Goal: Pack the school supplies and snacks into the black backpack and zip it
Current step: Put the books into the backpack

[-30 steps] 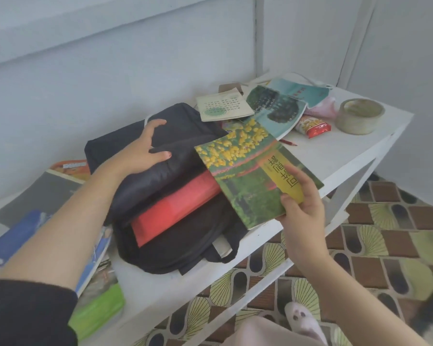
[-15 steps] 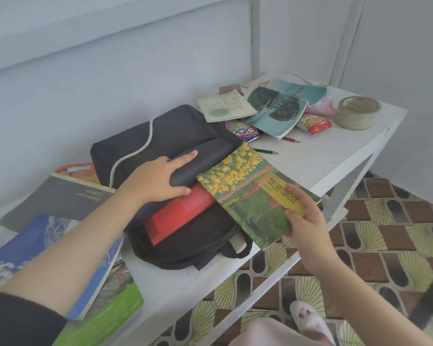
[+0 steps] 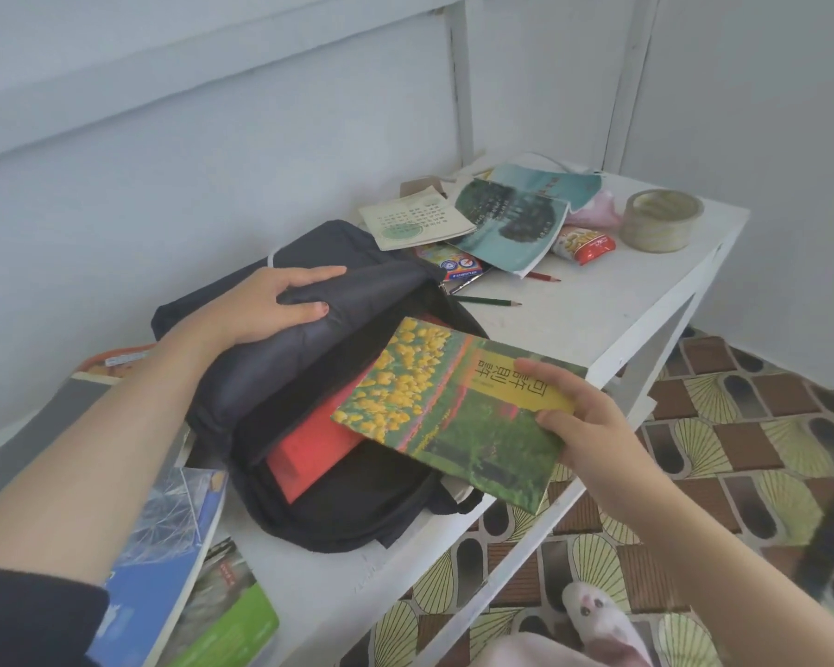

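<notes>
**Black flap, tight mouth: snag risk**

Black backpack [image 3: 309, 503] lies on the white table [image 3: 598, 324]; left hand [image 3: 266, 305], fingers curled round its lifted flap. Right hand [image 3: 586, 428] pinches the flower-cover book [image 3: 434, 411], far corner over the red book [image 3: 314, 452] inside. Corner could jam there, or the flap slip loose and drop shut. Legible: "STAEDTLER" on the box [image 3: 456, 265] beyond.

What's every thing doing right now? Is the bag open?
Backpack: open, unzipped, flap lifted.
Left hand: grips the flap.
Right hand: holds the flower book.
Flower book: tilted, one corner over the opening, not in yet.
Red book: partly inside the backpack.
Tape: flat on the table.
Snack: lying on the table, not packed.
</notes>
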The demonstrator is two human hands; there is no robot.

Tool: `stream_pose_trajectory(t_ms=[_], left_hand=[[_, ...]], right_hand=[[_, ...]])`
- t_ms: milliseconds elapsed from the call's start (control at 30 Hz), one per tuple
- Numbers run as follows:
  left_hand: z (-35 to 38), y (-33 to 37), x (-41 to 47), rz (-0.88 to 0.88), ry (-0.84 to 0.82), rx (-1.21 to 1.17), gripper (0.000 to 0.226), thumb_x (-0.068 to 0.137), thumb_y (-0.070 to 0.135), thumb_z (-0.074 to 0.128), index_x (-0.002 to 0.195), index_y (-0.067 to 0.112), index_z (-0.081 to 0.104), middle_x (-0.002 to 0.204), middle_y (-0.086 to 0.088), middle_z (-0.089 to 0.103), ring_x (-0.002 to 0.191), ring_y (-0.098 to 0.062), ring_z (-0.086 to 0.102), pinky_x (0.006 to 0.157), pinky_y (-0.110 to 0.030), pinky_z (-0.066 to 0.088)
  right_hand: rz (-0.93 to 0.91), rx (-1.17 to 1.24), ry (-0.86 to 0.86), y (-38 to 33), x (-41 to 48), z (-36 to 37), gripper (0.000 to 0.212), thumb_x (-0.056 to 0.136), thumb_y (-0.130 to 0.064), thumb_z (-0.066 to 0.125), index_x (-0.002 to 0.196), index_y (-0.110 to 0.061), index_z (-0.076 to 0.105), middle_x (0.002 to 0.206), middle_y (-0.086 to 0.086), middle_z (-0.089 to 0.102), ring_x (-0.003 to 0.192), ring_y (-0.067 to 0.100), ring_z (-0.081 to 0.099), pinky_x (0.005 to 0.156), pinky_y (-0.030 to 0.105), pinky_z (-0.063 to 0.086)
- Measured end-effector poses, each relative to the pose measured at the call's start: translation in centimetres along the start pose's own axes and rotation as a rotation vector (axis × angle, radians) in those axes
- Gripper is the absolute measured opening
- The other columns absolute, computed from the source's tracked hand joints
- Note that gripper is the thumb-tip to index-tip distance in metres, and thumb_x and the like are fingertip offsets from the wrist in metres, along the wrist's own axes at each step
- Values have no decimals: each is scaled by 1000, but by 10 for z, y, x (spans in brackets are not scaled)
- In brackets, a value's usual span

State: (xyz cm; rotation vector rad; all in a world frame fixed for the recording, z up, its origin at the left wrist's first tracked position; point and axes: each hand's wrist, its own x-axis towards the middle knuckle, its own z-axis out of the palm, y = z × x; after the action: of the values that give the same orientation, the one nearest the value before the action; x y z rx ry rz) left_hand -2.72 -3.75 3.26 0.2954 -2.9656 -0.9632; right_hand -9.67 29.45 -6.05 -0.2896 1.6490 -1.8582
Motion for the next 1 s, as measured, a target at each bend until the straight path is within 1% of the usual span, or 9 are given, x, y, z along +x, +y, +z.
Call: stream_pose_trajectory(t_ms=[167,333,433,533,633,733,867,933,1000], left_hand=[[-13,4,-4,46,23,22,60,89,19,62,110,72,44,132,23,47,124,6,40,107,-21,26],[-18,12,-5,110,37,60,53,88,12,62,125,45,44,130,25,46,113,27,35,102,-3,24],[-22,15,-6,116,60,106,52,88,13,63,126,43,44,133,23,46,119,16,39,104,-7,25],[-25,19,-7,124,73,135,53,87,17,65,125,46,43,136,20,47,125,7,40,108,-17,27],[-26,23,-9,119,100,179,53,87,21,66,125,50,44,136,21,47,125,5,40,106,-18,29],[-26,25,-13,99,137,225,54,88,20,64,126,52,43,135,22,48,125,2,42,102,-19,30],[-26,29,-15,73,184,315,52,89,25,62,127,54,43,134,17,52,123,-6,48,95,-23,35],[-28,30,-17,67,230,361,51,89,27,62,128,54,44,133,16,53,122,-8,49,91,-22,35],[-29,32,-18,84,265,396,51,89,27,61,127,55,44,133,16,52,123,-9,49,90,-23,36]], right_hand=[[19,-34,-75,-21,17,18,49,93,10,39,114,-26,64,115,3,62,96,21,65,86,46,55],[54,38,-78,-35,49,51,45,92,12,37,119,-18,57,118,11,57,93,19,64,72,34,59],[103,74,-261,-39,64,66,58,88,13,48,138,-14,37,120,11,55,98,20,62,77,32,57],[107,-264,-416,-45,74,78,75,84,12,56,147,-13,23,129,13,51,98,23,64,75,28,58],[42,-343,-290,-46,86,94,71,84,10,58,146,-10,29,125,14,52,82,21,66,65,25,59],[-75,-461,-173,-42,92,107,63,84,0,64,140,-9,39,97,7,59,61,16,67,60,25,58],[-617,-1341,38,-32,80,115,37,90,-33,57,120,-13,57,114,10,58,107,27,54,85,35,43],[-772,-1474,-144,-23,77,119,43,93,-43,49,129,-21,54,132,11,50,125,30,42,101,40,32],[-747,-1587,-360,-14,80,120,48,97,-46,36,143,-32,37,153,10,27,142,27,21,113,51,9]])
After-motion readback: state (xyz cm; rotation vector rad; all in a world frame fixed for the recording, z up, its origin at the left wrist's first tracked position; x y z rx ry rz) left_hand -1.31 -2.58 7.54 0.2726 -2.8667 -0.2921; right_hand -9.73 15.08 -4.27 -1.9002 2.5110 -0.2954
